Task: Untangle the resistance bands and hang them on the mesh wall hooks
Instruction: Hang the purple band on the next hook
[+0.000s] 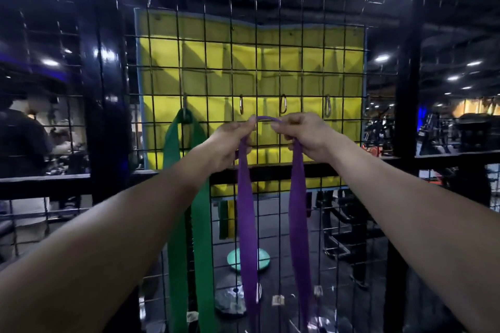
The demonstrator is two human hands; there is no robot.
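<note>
Progress looks roughly half: wide green rubber band (186,184) hangs hooked at nine o'clock, while left hand (230,140) and right hand (311,135) pinch the flat purple rubber band (247,224) below empty steel carabiner hooks (283,103).

A single wide-angle camera, worn on the person's head, is looking forward and only slightly downward along both outstretched bare forearms. It is facing a black wire mesh wall (270,84) squarely and from close by, with the left hand (230,140) and the right hand (308,135) meeting just below the centre of the view. The lens is bending straight lines toward the edges (the black posts to either side of the hands are bowing outward). Beyond the hands, a yellow padded panel (203,62) behind the mesh is filling the middle, and ceiling lights are showing above them. No second view is sharing this scene.
</note>
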